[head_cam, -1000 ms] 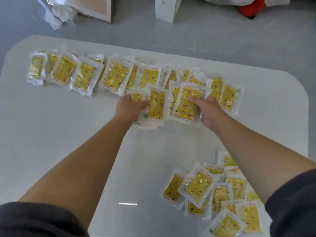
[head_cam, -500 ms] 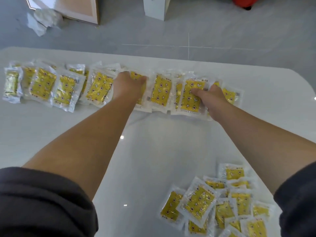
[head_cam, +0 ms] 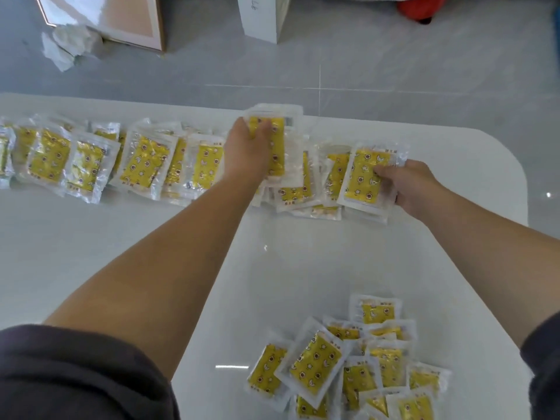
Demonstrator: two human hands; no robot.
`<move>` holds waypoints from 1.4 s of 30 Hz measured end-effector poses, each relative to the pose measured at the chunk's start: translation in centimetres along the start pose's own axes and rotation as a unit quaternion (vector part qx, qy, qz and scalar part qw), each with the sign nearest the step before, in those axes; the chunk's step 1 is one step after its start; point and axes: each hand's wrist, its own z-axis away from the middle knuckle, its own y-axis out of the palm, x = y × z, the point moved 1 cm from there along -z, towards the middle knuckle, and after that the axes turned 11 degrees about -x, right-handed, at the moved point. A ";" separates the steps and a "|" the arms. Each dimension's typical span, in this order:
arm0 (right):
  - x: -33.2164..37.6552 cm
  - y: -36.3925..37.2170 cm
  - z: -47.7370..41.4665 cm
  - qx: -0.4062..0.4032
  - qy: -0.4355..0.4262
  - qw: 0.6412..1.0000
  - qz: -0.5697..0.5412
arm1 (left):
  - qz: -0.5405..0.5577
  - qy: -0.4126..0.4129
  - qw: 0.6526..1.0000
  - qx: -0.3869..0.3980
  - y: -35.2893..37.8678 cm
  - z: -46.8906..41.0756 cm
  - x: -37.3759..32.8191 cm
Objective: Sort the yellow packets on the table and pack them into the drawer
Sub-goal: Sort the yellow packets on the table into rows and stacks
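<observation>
Several yellow packets in clear wrappers lie overlapping in a row [head_cam: 91, 160] along the far side of the white table [head_cam: 91, 253]. My left hand [head_cam: 247, 148] grips a small stack of packets [head_cam: 277, 137], lifted at the row's middle. My right hand [head_cam: 409, 183] holds another stack of packets [head_cam: 365, 177] at the row's right end, thumb on top. A loose heap of packets [head_cam: 348, 362] lies near me at the right. No drawer is in view.
Beyond the table's far edge is grey tiled floor with a cardboard box [head_cam: 121, 19], crumpled white paper [head_cam: 66, 47], a white box [head_cam: 260, 16] and a red object [head_cam: 421, 7]. The table's rounded right corner [head_cam: 512, 165] is close to my right hand.
Both hands have gathered packets from the row into stacks. The left hand has lifted its stack up and away; the right hand has pulled its stack slightly rightward.
</observation>
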 end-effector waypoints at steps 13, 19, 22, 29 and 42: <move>-3.1 -0.4 -2.9 -0.098 -0.231 0.933 0.259 | -0.202 0.118 0.972 0.030 6.9 2.6 0.9; -6.0 -1.8 1.5 -0.078 -0.324 0.904 0.268 | -0.178 0.156 0.972 0.006 4.4 7.2 2.4; -8.8 -2.6 4.7 -0.040 -0.329 0.903 0.274 | -0.176 0.118 0.977 0.034 2.8 11.6 4.9; -16.9 -4.9 9.5 0.057 -0.314 0.872 0.372 | -0.253 0.043 0.959 0.122 0.8 20.5 13.4; -20.7 -9.6 10.8 0.055 -0.233 0.885 0.399 | -0.290 0.093 0.935 0.182 0.9 28.4 18.1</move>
